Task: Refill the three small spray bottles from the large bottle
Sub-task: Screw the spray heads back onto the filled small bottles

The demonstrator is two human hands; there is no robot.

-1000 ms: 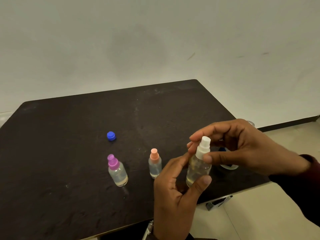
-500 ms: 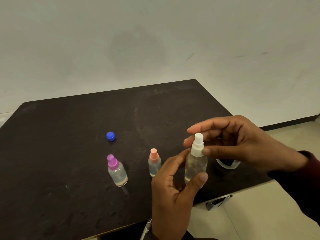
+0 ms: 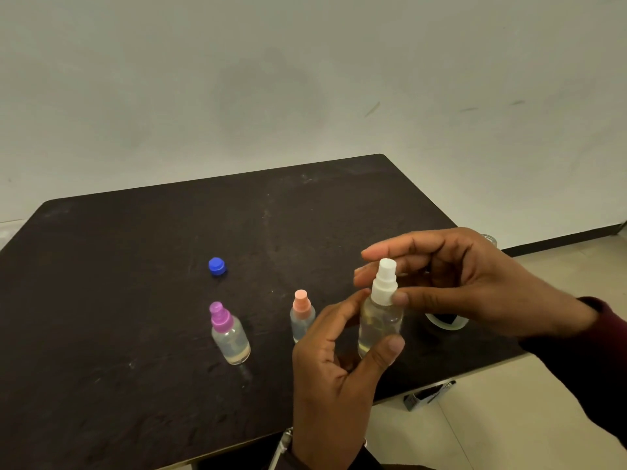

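My left hand (image 3: 334, 374) grips a small clear spray bottle (image 3: 379, 325) by its body, thumb on the front and fingers behind. My right hand (image 3: 475, 283) pinches that bottle's white spray cap (image 3: 384, 284) between thumb and fingers. A purple-capped spray bottle (image 3: 229, 335) and an orange-capped spray bottle (image 3: 300, 317) stand upright on the dark table (image 3: 135, 300), left of my hands, both holding clear liquid. A blue cap (image 3: 217, 266) lies loose on the table behind them. The large bottle is mostly hidden behind my right hand; only a clear rim (image 3: 444, 322) shows.
The table's front edge runs just below my left wrist and its right corner is under my right forearm. A small dark object (image 3: 429, 395) lies on the tiled floor beneath the edge. A plain wall stands behind the table.
Both hands lifted the white-capped bottle slightly up and left. My right fingers stayed on the cap and shifted round it.
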